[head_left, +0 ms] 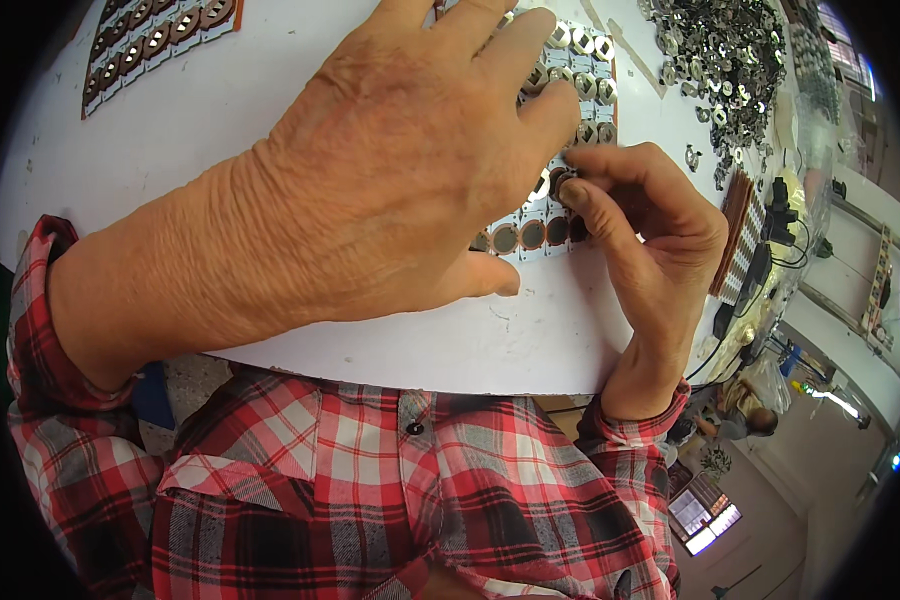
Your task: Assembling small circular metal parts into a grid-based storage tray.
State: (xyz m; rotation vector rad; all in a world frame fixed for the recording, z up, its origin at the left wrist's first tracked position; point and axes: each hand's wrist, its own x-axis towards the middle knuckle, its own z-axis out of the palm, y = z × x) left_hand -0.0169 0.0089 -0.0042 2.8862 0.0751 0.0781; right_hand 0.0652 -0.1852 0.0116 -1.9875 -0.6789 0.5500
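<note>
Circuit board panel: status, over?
Right hand at round piece, lower right of panel. Left hand over panel, hiding much of it. Metal clips heaped right, apart.

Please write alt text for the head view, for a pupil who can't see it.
A person's left hand spreads over a panel with rows of round parts on a white table, while the right hand has thumb and forefinger at its edge. A heap of small metal pieces lies at upper right, another panel at upper left.
</note>
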